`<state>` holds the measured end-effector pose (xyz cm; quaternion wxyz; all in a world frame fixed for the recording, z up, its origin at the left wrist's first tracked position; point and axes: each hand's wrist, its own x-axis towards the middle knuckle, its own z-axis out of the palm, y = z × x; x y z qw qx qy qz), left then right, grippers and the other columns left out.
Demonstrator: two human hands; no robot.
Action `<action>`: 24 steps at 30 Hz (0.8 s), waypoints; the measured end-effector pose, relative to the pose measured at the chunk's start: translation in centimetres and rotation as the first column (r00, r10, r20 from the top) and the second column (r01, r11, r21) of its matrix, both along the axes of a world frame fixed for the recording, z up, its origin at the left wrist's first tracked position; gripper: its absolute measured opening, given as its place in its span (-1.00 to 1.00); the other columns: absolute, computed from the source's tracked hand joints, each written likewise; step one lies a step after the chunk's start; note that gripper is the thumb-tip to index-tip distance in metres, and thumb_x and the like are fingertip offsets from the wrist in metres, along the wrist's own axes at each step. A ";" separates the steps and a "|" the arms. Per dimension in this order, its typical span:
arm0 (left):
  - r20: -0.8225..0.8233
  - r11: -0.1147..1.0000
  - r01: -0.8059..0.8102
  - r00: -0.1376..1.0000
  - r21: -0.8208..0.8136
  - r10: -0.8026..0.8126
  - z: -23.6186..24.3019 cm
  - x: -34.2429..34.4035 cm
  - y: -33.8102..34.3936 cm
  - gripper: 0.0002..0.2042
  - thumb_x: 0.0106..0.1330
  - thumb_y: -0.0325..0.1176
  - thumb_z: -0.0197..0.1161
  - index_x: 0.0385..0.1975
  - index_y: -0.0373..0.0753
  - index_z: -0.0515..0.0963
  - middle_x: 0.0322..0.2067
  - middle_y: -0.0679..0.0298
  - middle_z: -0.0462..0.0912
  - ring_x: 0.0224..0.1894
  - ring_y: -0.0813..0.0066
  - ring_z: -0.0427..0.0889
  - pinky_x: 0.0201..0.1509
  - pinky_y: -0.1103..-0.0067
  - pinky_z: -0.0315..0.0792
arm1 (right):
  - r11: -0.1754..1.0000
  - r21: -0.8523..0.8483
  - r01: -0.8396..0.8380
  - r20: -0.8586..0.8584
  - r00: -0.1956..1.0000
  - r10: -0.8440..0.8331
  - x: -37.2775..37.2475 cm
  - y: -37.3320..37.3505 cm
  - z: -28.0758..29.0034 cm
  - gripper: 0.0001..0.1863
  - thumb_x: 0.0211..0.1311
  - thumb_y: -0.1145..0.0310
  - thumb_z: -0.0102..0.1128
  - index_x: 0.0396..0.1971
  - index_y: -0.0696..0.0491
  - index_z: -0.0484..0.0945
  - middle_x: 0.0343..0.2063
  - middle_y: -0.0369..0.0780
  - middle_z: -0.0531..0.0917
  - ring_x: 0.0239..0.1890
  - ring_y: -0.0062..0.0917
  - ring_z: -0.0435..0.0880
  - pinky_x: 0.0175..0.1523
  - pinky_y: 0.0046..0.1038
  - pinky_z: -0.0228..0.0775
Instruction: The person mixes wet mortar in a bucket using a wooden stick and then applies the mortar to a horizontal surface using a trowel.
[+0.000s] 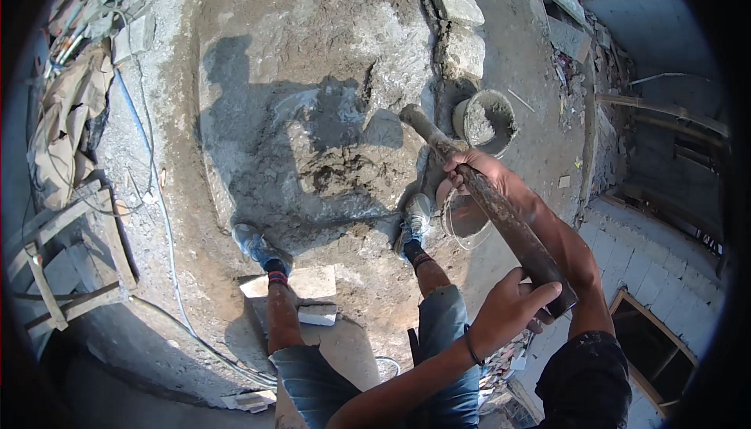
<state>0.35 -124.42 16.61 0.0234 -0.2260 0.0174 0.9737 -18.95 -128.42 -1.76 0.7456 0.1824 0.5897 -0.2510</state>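
A thick, dirt-caked wooden pole (508, 222) slants across the right half of the view. My right hand (477, 169) is wrapped round its upper part. Lower down, my left hand (520, 304) closes round the near end, with the thumb along it. The far end of the pole hangs over the edge of a wet, grey-brown patch of mud or mortar (344, 167). No tool head can be made out on it. Beyond my right hand stands a bucket (472, 120) with grey mix inside. Another bucket (468, 229) with a wire handle is partly hidden below that hand.
Pale blocks (458, 7) line the patch's far right side. My feet stand at its near edge, by a flat slab (317, 280). At left are a blue hose (145, 128), crumpled sacking (66, 128) and a wooden frame (70, 257). A tiled wall (626, 265) is at right.
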 end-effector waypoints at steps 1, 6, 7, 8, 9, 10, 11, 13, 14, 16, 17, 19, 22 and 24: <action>-0.079 1.000 0.024 0.997 -0.005 -0.025 1.5 -1.0 0.7 -0.56 0.25 -0.22 0.17 -0.06 -0.45 0.26 -0.32 0.09 0.59 -0.36 0.44 0.64 -0.43 0.62 0.53 | 0.999 -0.004 0.035 -0.071 0.997 -0.036 -1.8 0.8 2.7 -0.92 0.02 0.48 0.13 -0.48 0.14 0.43 -0.67 -0.27 0.46 -0.71 -0.61 0.46 -0.64 -0.54 0.34; -0.043 0.888 0.318 0.935 -0.332 -0.351 1.8 -1.8 5.1 -0.40 0.16 -0.05 0.23 -0.03 -0.44 0.24 -0.35 0.03 0.58 -0.36 0.43 0.62 -0.42 0.56 0.47 | 0.984 -0.120 0.131 -0.486 0.856 -0.173 -6.0 5.3 9.9 -0.85 -0.04 0.54 0.13 -0.44 0.17 0.37 -0.68 -0.26 0.45 -0.76 -0.61 0.45 -0.69 -0.55 0.34; 0.044 0.804 0.383 0.911 -0.456 -0.409 0.0 -1.2 6.0 -0.36 0.13 0.00 0.25 -0.04 -0.45 0.24 -0.36 -0.01 0.57 -0.36 0.40 0.63 -0.40 0.53 0.47 | 0.986 -0.090 0.138 -0.497 0.852 -0.165 -5.9 6.3 9.3 -0.85 -0.04 0.54 0.13 -0.44 0.17 0.37 -0.68 -0.26 0.45 -0.76 -0.61 0.45 -0.69 -0.55 0.34; 0.216 0.656 0.508 0.852 -0.558 -0.476 -2.2 -0.7 6.8 -0.36 0.10 0.02 0.25 -0.06 -0.43 0.25 -0.40 -0.02 0.57 -0.37 0.31 0.63 -0.38 0.48 0.47 | 0.983 -0.164 0.085 -0.637 0.752 -0.171 -5.7 7.0 7.8 -0.83 -0.05 0.53 0.14 -0.44 0.16 0.35 -0.67 -0.26 0.45 -0.75 -0.60 0.45 -0.70 -0.54 0.34; 0.381 0.491 0.610 0.783 -0.621 -0.491 -4.8 0.0 7.6 -0.36 0.07 0.03 0.26 -0.08 -0.41 0.26 -0.44 -0.04 0.57 -0.38 0.22 0.64 -0.36 0.43 0.48 | 0.975 -0.222 0.023 -0.753 0.631 -0.186 -5.5 7.7 5.8 -0.81 -0.06 0.51 0.15 -0.45 0.15 0.34 -0.66 -0.27 0.44 -0.75 -0.60 0.45 -0.70 -0.53 0.33; 0.555 0.237 0.601 0.798 -0.763 -0.237 -7.7 0.8 8.4 -0.44 0.04 -0.08 0.27 -0.10 -0.34 0.28 -0.51 -0.02 0.58 -0.41 0.07 0.62 -0.33 0.35 0.49 | 0.979 -0.206 0.011 -0.823 0.539 -0.179 -5.2 8.1 3.2 -0.78 -0.10 0.52 0.16 -0.43 0.17 0.33 -0.68 -0.26 0.45 -0.76 -0.57 0.46 -0.70 -0.49 0.36; 0.667 0.199 0.684 0.729 -0.702 -0.154 -11.4 1.2 8.9 -0.49 0.01 -0.16 0.27 -0.08 -0.27 0.29 -0.50 -0.01 0.59 -0.40 0.04 0.62 -0.30 0.28 0.49 | 0.973 -0.229 0.032 -0.833 0.511 -0.213 -4.8 8.6 0.5 -0.77 -0.09 0.53 0.15 -0.41 0.18 0.32 -0.70 -0.22 0.45 -0.78 -0.55 0.45 -0.72 -0.48 0.36; 0.782 0.057 0.794 0.606 -0.605 -0.145 -19.3 1.2 8.8 -0.45 -0.06 -0.20 0.33 -0.07 -0.23 0.30 -0.44 0.04 0.61 -0.37 0.06 0.62 -0.27 0.28 0.50 | 0.973 -0.227 0.041 -0.940 0.253 -0.230 -3.5 8.4 -5.3 -0.79 -0.07 0.56 0.13 -0.42 0.19 0.31 -0.75 -0.21 0.45 -0.79 -0.50 0.47 -0.70 -0.48 0.36; 0.824 0.008 0.830 0.555 -0.558 -0.114 -22.5 1.3 8.8 -0.43 -0.11 -0.23 0.36 -0.07 -0.23 0.31 -0.34 0.06 0.60 -0.28 0.09 0.61 -0.21 0.30 0.49 | 0.957 -0.289 -0.026 -0.926 0.261 -0.272 -3.5 8.6 -6.8 -0.79 -0.07 0.56 0.13 -0.42 0.19 0.31 -0.75 -0.21 0.45 -0.79 -0.50 0.47 -0.70 -0.48 0.36; 0.837 -0.036 0.836 0.548 -0.547 0.004 -27.2 2.3 8.9 -0.43 -0.13 -0.30 0.36 -0.05 -0.20 0.31 -0.28 0.09 0.56 -0.21 0.11 0.58 -0.15 0.31 0.46 | 0.900 -0.368 0.231 -0.840 0.332 -0.429 -2.6 9.4 -8.4 -0.87 -0.06 0.58 0.10 -0.50 0.22 0.34 -0.74 -0.17 0.47 -0.76 -0.47 0.50 -0.67 -0.49 0.35; 0.849 -0.043 0.848 0.528 -0.528 0.004 -29.0 2.4 8.6 -0.44 -0.09 -0.32 0.33 -0.02 -0.18 0.32 -0.30 0.09 0.56 -0.22 0.10 0.58 -0.17 0.30 0.46 | 0.914 -0.320 0.248 -0.838 0.375 -0.396 -2.4 9.6 -8.4 -0.87 -0.06 0.58 0.10 -0.50 0.22 0.34 -0.74 -0.17 0.47 -0.76 -0.47 0.50 -0.67 -0.49 0.35; 0.804 -0.089 0.804 0.593 -0.588 0.047 -30.5 2.4 7.6 -0.54 -0.04 -0.36 0.29 -0.07 -0.17 0.37 -0.33 0.08 0.57 -0.25 0.07 0.58 -0.20 0.30 0.46 | 0.841 -0.435 0.321 -0.733 0.416 -0.538 -2.2 9.8 -6.5 -0.94 -0.06 0.61 0.07 -0.55 0.25 0.39 -0.73 -0.15 0.50 -0.74 -0.45 0.50 -0.64 -0.47 0.35; 0.700 -0.117 0.707 0.707 -0.698 0.098 -28.7 2.4 5.9 -0.58 -0.04 -0.35 0.29 -0.11 -0.18 0.40 -0.35 0.07 0.59 -0.28 0.07 0.59 -0.21 0.31 0.46 | 0.834 -0.436 0.339 -0.719 0.426 -0.549 -2.8 7.6 -2.7 -0.95 -0.07 0.60 0.05 -0.60 0.27 0.44 -0.70 -0.12 0.51 -0.69 -0.42 0.51 -0.57 -0.42 0.38; 0.530 -0.020 0.542 0.828 -0.840 0.183 -26.3 2.5 5.0 -0.55 -0.05 -0.31 0.35 -0.13 -0.23 0.39 -0.37 0.03 0.58 -0.30 0.06 0.58 -0.23 0.32 0.46 | 0.776 -0.538 0.329 -0.636 0.445 -0.630 -3.2 5.5 -0.7 -0.94 -0.14 0.64 0.06 -0.66 0.24 0.37 -0.75 -0.14 0.47 -0.72 -0.44 0.49 -0.57 -0.42 0.37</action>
